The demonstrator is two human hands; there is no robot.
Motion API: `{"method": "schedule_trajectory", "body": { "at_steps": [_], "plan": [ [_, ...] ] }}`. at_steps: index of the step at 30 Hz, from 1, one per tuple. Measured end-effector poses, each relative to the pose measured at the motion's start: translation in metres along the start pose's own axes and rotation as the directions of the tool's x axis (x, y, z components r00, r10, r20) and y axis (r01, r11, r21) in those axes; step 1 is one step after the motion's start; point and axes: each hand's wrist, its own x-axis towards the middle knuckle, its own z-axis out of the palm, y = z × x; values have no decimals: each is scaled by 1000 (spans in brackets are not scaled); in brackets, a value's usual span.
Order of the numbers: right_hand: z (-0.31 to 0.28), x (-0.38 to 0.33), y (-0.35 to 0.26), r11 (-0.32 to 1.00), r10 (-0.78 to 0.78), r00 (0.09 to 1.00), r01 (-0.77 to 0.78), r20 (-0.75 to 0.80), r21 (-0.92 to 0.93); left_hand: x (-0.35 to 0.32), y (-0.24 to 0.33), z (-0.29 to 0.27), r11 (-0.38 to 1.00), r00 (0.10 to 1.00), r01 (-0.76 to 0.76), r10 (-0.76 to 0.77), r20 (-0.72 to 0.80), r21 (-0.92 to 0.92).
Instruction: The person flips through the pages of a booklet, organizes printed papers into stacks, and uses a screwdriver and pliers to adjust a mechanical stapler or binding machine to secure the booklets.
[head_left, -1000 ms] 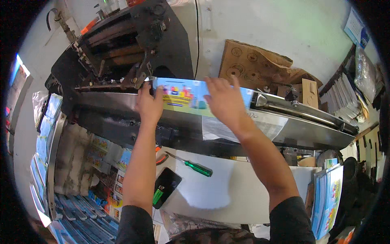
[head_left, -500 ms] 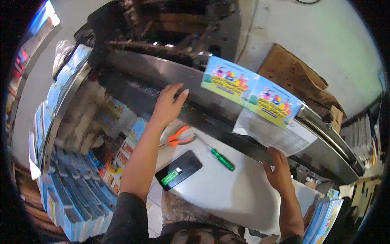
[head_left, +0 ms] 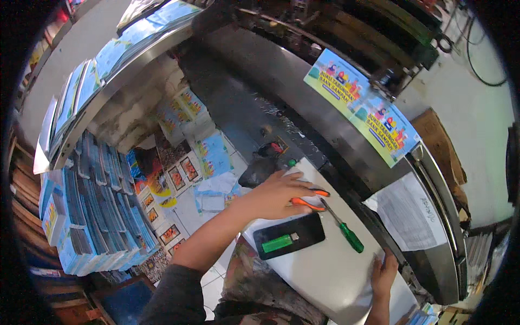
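My left hand (head_left: 276, 196) is open over the left end of the white tabletop (head_left: 336, 276), fingers spread and palm down. It covers part of the pliers (head_left: 309, 205), whose orange handles show beside the fingertips. Whether the hand touches the pliers I cannot tell. To the right of them lies a screwdriver (head_left: 351, 237) with a green handle. A black phone (head_left: 311, 230) rests near the front edge, a green lighter (head_left: 277, 243) on top of it. My right hand (head_left: 384, 275) is at the far right of the tabletop, thumb and fingers apart, holding nothing visible.
Beyond the tabletop runs a long metal machine bar (head_left: 325, 127) bearing two joined printed covers (head_left: 360, 105) and a white paper sheet (head_left: 409, 214). Stacks of blue booklets (head_left: 103, 211) stand on the left. More printed sheets (head_left: 214, 153) lie on the floor.
The view has swung left. My left hand has come down from beside the metal bar onto the tabletop at the pliers. My right hand has left the paper sheet's lower edge.
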Motion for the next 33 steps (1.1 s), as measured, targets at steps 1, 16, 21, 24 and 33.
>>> {"method": "schedule_trajectory", "body": {
  "at_steps": [1,16,21,24,33],
  "plan": [
    [-2,-13,12,1000,7,1000,-7,-22,3,5,12,7,999,1000,-9,10,23,-42],
    [35,-41,88,983,46,994,-26,-104,183,29,40,81,986,823,115,-163,-544,-121],
    [36,-40,86,967,132,991,-127,-9,220,28,41,78,991,789,79,-130,-601,-111],
    [33,-37,84,965,151,988,-153,25,213,28,39,80,990,781,90,-137,-610,-108],
    [40,-34,88,962,117,991,-98,-63,256,149,-21,-15,442,713,124,-663,-230,-888]
  ]
}}
